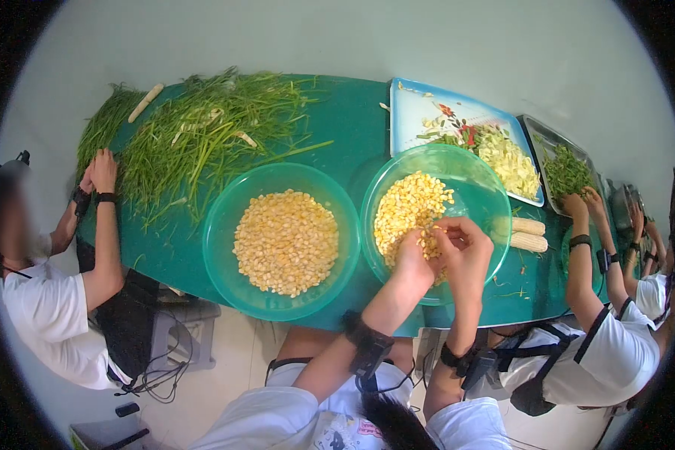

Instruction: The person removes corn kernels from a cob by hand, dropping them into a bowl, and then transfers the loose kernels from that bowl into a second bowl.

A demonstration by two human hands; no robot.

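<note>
**Both hands pinched on a bit of corn over the right-hand bowl**

Our left hand (pixel 414 262) and our right hand (pixel 466 249) meet above the near rim of a round, see-through green plastic bowl (pixel 495 187). Both are curled shut, fingertips pressed together on a small yellow piece of corn (pixel 430 232). Most of it is hidden by our fingers, so we cannot tell its shape. It sits between the two hands, just over the heap of loose yellow kernels (pixel 406 204) that fills the left half of that bowl. Each wrist carries a black strap (pixel 367 349).

Just beside it on the left stands a second green plastic bowl (pixel 219 225), with a wider, flatter layer of yellow corn kernels (pixel 285 241). Both bowls rest on a teal-green table (pixel 337 127).

To the right of our bowl, two pale stripped cobs (pixel 529 234) lie side by side on the table. Beyond the bowls lies a light-blue rectangular tray with a flower print (pixel 420 105), which holds pale chopped vegetable pieces (pixel 508 161). Next to it is a metal tray (pixel 541 129) with chopped greens (pixel 566 172).

A big pile of long green stalks (pixel 202 127) covers the far left of the table, where a co-worker's hand (pixel 101 169) rests at its edge. On the right, another person's hand (pixel 583 202) reaches to the greens.
</note>
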